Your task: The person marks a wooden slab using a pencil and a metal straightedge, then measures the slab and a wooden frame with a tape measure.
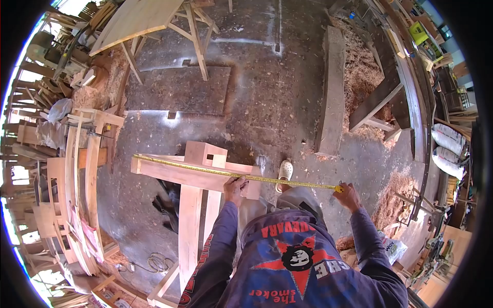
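Observation:
A yellow tape measure (287,181) is drawn out along a pale wooden beam (169,171), from the beam's left end past its right end. My right hand (350,197) is closed around the tape's case, out to the right over the floor. My left hand (235,190) rests at the beam's right part, fingers bent at the blade where it crosses the wood; whether they pinch the blade is hard to see. A mortised wooden block (204,152) stands up behind the beam, and wooden legs (190,226) run from the beam toward me.
A board on trestles (138,23) stands at the upper left. Stacked timber frames (92,164) line the left side. A thick plank (331,97) lies on the floor to the right, with wood shavings (362,61) beside it. A cord (156,263) lies at lower left.

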`<state>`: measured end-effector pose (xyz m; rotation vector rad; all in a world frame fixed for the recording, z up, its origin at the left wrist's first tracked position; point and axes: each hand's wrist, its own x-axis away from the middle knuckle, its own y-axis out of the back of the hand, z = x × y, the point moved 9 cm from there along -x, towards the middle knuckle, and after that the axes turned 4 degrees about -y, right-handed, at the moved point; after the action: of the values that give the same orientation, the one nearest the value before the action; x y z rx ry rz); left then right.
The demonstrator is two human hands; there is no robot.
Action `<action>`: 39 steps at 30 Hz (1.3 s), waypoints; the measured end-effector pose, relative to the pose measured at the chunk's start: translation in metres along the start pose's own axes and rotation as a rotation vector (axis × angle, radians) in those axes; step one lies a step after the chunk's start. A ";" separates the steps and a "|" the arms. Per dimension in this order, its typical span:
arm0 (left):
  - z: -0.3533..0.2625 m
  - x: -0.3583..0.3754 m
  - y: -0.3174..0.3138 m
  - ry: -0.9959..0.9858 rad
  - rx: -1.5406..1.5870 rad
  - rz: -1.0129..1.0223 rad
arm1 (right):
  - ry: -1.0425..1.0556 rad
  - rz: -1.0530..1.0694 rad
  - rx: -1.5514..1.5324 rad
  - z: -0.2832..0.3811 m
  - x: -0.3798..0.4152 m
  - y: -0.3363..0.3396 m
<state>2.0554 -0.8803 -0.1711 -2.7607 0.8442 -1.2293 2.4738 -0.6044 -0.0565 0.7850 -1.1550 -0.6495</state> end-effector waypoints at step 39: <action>-0.004 -0.002 -0.005 0.003 0.086 -0.025 | -0.029 -0.029 -0.006 -0.003 0.000 0.013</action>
<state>2.0543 -0.8745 -0.1685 -2.7101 0.7412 -1.2432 2.4778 -0.5964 -0.0469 0.7901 -1.1697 -0.6901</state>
